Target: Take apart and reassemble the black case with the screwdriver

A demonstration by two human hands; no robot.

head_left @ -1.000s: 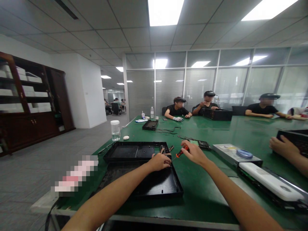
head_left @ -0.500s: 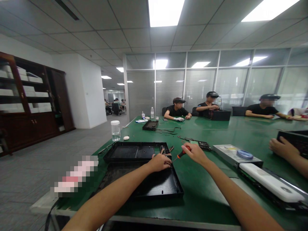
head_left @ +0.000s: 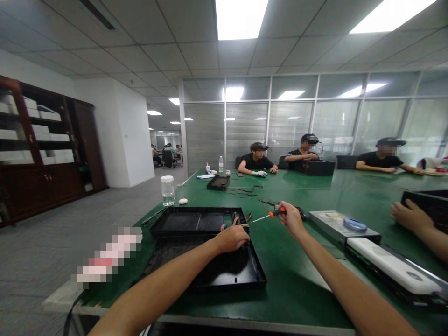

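Two bare hands are at work over a green-topped table. We find the right hand closed around the orange-and-black handle of a screwdriver, held above the table to the right of an opened black plastic casing. Its slim metal shaft points left toward a bundle of multicoloured wires; we cannot tell whether the tip touches them. We note the left hand with fingers curled, at the casing's right side, just beside the wires; we cannot tell whether it grasps anything, as the fingertips are hidden.

The casing lies as two shallow sections, one behind the other. Behind its left end we record a lidded clear jar, standing upright. To the right we see a flat metal box with a blue ring-shaped item on top.
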